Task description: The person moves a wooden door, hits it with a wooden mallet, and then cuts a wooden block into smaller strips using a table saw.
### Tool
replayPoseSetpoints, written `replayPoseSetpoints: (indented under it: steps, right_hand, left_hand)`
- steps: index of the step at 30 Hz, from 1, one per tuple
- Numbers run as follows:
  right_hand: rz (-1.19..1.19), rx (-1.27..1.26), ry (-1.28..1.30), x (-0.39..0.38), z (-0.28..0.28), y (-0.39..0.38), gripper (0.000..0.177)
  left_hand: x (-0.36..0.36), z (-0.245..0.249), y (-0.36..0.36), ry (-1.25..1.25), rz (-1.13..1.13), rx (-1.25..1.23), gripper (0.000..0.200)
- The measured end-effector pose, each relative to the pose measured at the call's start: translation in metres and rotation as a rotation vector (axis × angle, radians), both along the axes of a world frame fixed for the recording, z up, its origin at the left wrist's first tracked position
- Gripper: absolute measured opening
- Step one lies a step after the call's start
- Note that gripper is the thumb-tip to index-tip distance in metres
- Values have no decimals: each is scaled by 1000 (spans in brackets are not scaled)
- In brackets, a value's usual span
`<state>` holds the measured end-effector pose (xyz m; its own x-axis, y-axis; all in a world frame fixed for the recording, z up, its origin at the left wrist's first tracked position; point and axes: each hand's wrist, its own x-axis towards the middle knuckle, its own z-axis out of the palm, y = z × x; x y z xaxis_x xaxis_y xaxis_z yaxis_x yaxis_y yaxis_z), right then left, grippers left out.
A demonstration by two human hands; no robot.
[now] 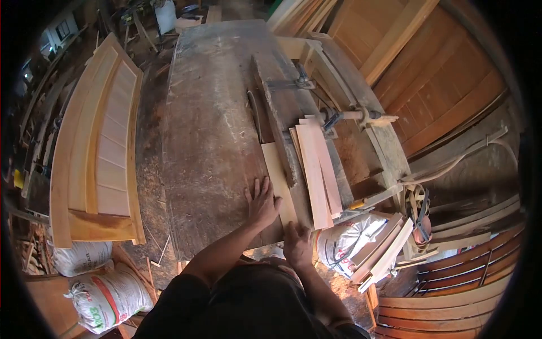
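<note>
A pale wooden strip (275, 169) lies on the dark table saw top (209, 113), beside a long rough-edged fence board (276, 121). My left hand (262, 204) rests with its fingers spread, on the table and against the strip's left edge. At the near end of the strip, my right hand (297, 242) is closed round the strip's end, by the table's front edge. To the right of the fence board is a stack of thin reddish strips (316, 175). A curved dark piece (255, 116) stands on the table beyond the strip.
Clamps (305, 83) and a wooden frame (389, 152) are at the table's right side. A panelled door (113, 147) leans at the left. Filled sacks (110, 296) lie at the lower left; another sack (344, 237) and loose boards (389, 254) are at the lower right.
</note>
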<state>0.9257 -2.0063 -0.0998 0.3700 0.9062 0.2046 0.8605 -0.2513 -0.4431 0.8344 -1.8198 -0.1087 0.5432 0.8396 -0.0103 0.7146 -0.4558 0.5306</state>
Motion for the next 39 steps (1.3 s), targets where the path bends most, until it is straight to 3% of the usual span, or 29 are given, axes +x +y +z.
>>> replayPoseSetpoints:
  steps: [6, 14, 15, 16, 19, 21, 24, 27, 28, 30, 39]
  right_hand:
    - [-19, -70, 10, -3, 18, 24, 41]
    - [-72, -73, -247, -1, 15, 66, 35]
    - [-68, -62, -259, 3, 5, 73, 34]
    - [45, 14, -363, 13, -13, 81, 34]
    - [56, -59, -252, 19, -21, 109, 35]
    - [52, -53, -179, 12, 6, 126, 35]
    - [59, -116, -240, 11, 10, 124, 49]
    - [431, -190, -290, 31, 24, 102, 48]
    - [474, -114, -396, 46, 2, 83, 45]
    - [447, -150, -427, 38, 35, 77, 45]
    - [483, -216, -699, 44, 21, 136, 56]
  left_hand:
    - [3, -5, 14, -67, 31, 42, 74]
    - [9, 10, 48, -100, 91, 30, 71]
    - [13, -7, 44, -144, 156, 248, 66]
    - [7, 7, 40, -169, 127, 217, 60]
    - [-9, 23, 13, -287, 95, 150, 56]
    - [-4, -15, 2, -214, 99, 223, 55]
    - [-1, -16, 2, -215, 130, 170, 55]
    - [-10, 7, 5, -206, 130, 131, 55]
    - [-9, 13, 2, -209, 116, 104, 55]
    - [-6, -2, 1, -197, 120, 166, 58]
    - [8, -4, 46, -114, 164, 64, 60]
